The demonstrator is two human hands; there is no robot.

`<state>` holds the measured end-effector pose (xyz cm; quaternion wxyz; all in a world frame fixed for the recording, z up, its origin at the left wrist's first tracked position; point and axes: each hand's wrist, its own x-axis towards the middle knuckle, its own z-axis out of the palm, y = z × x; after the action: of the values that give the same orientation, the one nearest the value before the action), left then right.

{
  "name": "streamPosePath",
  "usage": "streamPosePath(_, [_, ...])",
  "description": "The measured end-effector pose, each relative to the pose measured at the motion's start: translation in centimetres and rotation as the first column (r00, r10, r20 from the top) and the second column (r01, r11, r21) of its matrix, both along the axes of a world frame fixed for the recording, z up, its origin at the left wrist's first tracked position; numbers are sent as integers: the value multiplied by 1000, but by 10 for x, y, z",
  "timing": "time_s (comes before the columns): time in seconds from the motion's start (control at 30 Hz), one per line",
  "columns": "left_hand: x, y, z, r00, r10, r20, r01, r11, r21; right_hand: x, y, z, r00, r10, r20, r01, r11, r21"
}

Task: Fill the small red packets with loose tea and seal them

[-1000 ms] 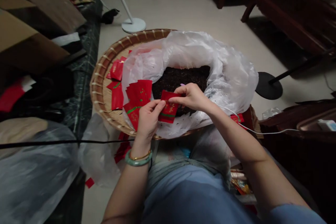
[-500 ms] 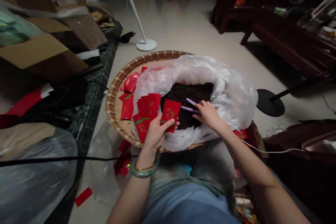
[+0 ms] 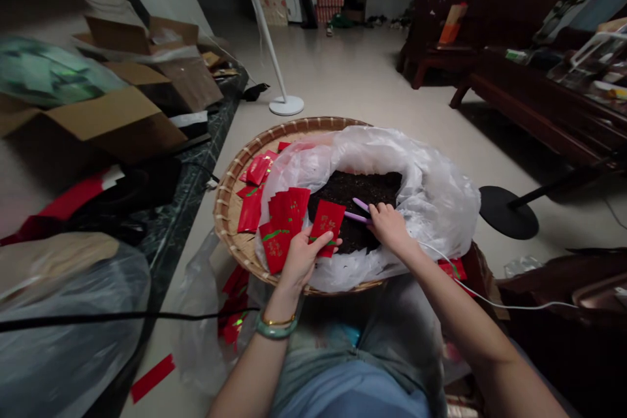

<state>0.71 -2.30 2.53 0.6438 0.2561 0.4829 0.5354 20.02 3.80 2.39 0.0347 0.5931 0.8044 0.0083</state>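
Left hand (image 3: 304, 261) grips a red packet (image 3: 327, 221) over the bamboo tray (image 3: 230, 228), right hand (image 3: 390, 228) pinches lilac tongs (image 3: 356, 209) at the dark heap (image 3: 353, 192), more packets (image 3: 284, 219) lie at nine o'clock, and plenty of heap remains!

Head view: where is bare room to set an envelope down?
Bare woven tray shows inside the lower-left rim, beside the red envelopes; bare floor lies between plastic bag and black stand base. Crowded: the left hand and right hand over the dark material.
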Motion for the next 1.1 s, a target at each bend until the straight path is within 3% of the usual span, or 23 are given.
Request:
streamPosePath(0.1, [1,0,2,999,39,-14,-38,999,12,5,4,2,996,-35,-81,34,999,-24])
streamPosePath(0.17, [1,1,2,997,75,-9,-75,997,16,14,6,10,969,-38,-242,24,998,-63])
streamPosePath(0.23, [0,1,1,993,114,-1,-114,993,28,25,6,22,878,-44,-476,-20,992,-128])
streamPosePath(0.3, [0,2,-1,991,134,3,-134,990,47,34,3,37,735,-81,-673,-89,973,-214])
streamPosePath(0.4, [2,2,-5,993,116,-1,-115,991,72,37,-4,55,608,-156,-778,-187,924,-332])
streamPosePath(0.5, [5,2,-8,998,54,-32,-51,995,84,28,-8,64,596,-148,-789,-255,897,-362])
streamPosePath(0.7, [6,-3,-6,985,-93,-147,102,993,51,11,-8,67,608,-30,-793,-296,919,-262])
streamPosePath(0.9, [5,-6,-3,984,-110,-137,114,993,23,9,-6,56,602,20,-798,-239,959,-156])
streamPosePath(1.1, [4,-7,-2,980,-141,-143,143,990,2,11,-5,52,573,-20,-820,-251,947,-198])
